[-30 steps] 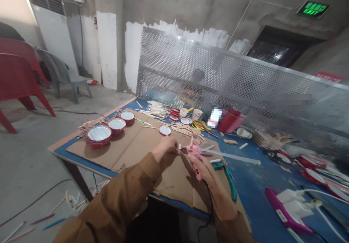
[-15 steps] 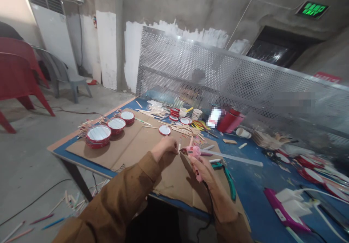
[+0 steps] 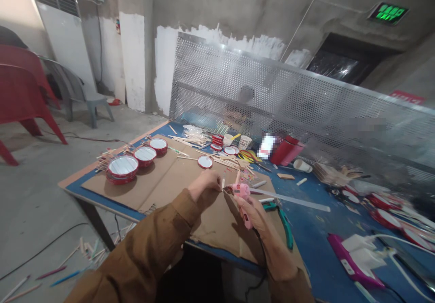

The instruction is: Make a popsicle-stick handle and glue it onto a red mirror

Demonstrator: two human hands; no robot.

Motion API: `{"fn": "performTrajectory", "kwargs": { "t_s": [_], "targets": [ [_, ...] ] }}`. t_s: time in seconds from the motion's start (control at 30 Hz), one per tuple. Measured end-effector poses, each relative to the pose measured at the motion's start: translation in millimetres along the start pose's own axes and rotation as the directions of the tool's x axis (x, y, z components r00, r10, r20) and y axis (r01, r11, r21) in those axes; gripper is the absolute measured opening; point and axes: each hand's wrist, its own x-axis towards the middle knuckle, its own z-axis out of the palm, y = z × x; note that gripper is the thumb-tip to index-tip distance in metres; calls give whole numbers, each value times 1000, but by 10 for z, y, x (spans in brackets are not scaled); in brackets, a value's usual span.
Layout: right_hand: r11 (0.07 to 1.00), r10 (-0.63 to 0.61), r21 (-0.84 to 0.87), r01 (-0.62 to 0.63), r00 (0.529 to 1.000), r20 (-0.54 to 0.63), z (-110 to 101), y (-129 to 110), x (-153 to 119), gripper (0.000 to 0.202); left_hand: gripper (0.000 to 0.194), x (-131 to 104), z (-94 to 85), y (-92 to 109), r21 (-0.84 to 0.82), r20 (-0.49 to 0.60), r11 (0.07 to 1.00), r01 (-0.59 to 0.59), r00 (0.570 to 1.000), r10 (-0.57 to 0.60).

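Observation:
A pink hot glue gun (image 3: 242, 189) with a long clear glue stick (image 3: 295, 199) out of its back is gripped in my right hand (image 3: 253, 210). Its nozzle points left, at a small pale stick (image 3: 223, 182) pinched upright between the fingertips of my left hand (image 3: 208, 184). Nozzle and stick meet or nearly meet; I cannot tell which. Below both hands lies a brown cardboard sheet (image 3: 176, 180). Just beyond my left hand rests a round red-rimmed lid (image 3: 205, 161). Green-handled pliers (image 3: 284, 223) lie to the right of my right hand.
Stacked red-rimmed lids (image 3: 122, 169) line the cardboard's left side. Loose wooden sticks (image 3: 224, 159), a paper cup (image 3: 244, 142) and a red bottle (image 3: 284, 150) stand or lie toward the back. A purple power strip (image 3: 353, 264) sits at right. Behind the blue table (image 3: 306, 230) rises a perforated metal panel (image 3: 210, 67).
Both hands keep nearly the same pose, with the nozzle still at the small stick. The glue stick's far end has shifted slightly to the right and down.

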Motion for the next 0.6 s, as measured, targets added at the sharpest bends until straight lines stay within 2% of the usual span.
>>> {"fn": "performTrajectory", "kwargs": {
  "t_s": [0.1, 0.27, 0.4, 0.6],
  "targets": [
    [999, 47, -4, -47, 999, 18, -9, -58, -29, 53, 19, -20, -23, 14, -4, 18, 1000, -9, 1000, 9],
    [1000, 25, -3, -25, 1000, 15, -22, -26, -25, 53, 22, -29, -34, 21, 24, 20, 1000, -4, 1000, 3],
    [998, 58, 18, -58, 998, 15, -22, 26, 7, 54, 24, -29, -16, 5, 9, 21, 1000, -22, 1000, 21],
    [997, 38, 67, -39, 999, 9, 9, -15, 32, 55, 21, -18, -26, 2, -8, 31, 1000, -19, 999, 20]
  ]
}}
